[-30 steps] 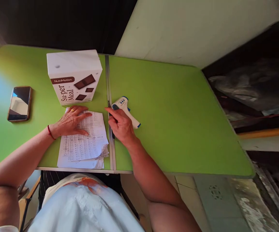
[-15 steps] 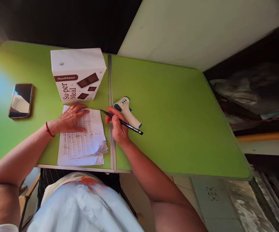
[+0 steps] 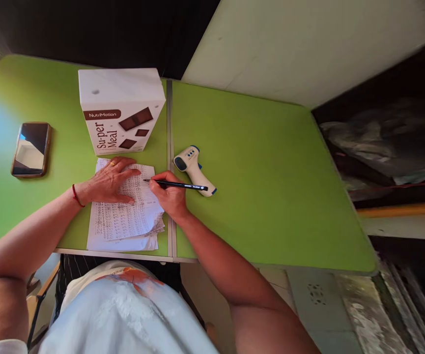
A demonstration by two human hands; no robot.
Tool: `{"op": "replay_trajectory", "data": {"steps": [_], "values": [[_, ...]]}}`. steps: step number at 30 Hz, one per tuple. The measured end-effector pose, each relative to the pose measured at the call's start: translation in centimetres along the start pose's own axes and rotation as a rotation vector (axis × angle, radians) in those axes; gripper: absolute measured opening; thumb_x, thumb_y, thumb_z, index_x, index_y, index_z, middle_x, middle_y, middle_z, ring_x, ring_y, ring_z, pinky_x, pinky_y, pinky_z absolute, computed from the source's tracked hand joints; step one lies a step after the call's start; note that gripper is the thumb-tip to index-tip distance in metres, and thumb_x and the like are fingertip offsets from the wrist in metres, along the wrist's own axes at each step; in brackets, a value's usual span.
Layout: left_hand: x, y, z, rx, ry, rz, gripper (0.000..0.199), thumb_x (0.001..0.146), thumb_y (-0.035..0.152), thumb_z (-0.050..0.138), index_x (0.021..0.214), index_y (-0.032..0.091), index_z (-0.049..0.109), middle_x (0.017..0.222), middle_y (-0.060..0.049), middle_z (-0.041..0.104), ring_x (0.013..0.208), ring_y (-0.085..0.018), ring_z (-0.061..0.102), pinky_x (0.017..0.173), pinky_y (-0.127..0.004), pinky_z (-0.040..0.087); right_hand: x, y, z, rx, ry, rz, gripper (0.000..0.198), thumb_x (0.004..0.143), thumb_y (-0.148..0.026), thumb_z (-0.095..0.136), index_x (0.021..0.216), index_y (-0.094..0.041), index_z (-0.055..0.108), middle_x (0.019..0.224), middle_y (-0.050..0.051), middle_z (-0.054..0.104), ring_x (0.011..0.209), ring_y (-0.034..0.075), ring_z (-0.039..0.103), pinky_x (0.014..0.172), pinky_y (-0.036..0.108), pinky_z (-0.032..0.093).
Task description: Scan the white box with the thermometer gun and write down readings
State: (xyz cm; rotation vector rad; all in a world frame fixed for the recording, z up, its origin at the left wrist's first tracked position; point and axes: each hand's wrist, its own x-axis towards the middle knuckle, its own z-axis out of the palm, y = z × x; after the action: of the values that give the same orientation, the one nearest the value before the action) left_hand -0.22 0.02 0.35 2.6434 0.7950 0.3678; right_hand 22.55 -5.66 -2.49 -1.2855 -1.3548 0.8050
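Pen, black and slim, lies nearly level across the right hand, whose fingers are pinched around it near the tip; the tip rests on or just above the right part of the papers, and the back end points right, passing just in front of the thermometer; the papers are a loose stack of white sheets covered in small handwriting, lying at the near edge of the green bench, just left of the metal seam that runs from near to far across it; the left hand lies flat on the upper part of the stack with fingers spread, a ring on one finger and a red band at the wrist; the thermometer, white with blue trim, lies on its side just right of the seam; further back, touching or just beyond the far edge of the papers, stands a white box printed with "NutriMotion Su-per Meal"; well to the left of the box a phone lies face up with a dark screen.
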Motion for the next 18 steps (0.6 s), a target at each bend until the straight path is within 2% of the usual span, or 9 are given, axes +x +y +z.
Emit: {"op": "replay_trajectory", "data": {"steps": [6,18], "values": [[0.09,0.20,-0.07,0.009,-0.007,-0.004,0.074,0.083,0.062,0.082,0.139,0.017,0.063,0.154,-0.026,0.048,0.141,-0.047,0.048,0.115,-0.064,0.044,0.03,0.47,-0.12,-0.070,-0.046,-0.044,0.017,0.086,-0.041,0.064,0.081,-0.025,0.064,0.068,-0.003,0.062,0.062,0.014,0.056,0.061,0.029,0.049],[0.14,0.30,-0.18,0.015,-0.017,-0.008,0.071,0.084,0.061,0.081,0.138,0.019,0.065,0.154,-0.023,0.048,0.142,-0.046,0.047,0.117,-0.062,0.044,0.11,0.00,-0.21,-0.074,-0.081,-0.050,0.012,0.085,-0.036,0.065,0.080,-0.025,0.063,0.068,-0.003,0.065,0.061,0.015,0.058,0.062,0.029,0.050]]}}
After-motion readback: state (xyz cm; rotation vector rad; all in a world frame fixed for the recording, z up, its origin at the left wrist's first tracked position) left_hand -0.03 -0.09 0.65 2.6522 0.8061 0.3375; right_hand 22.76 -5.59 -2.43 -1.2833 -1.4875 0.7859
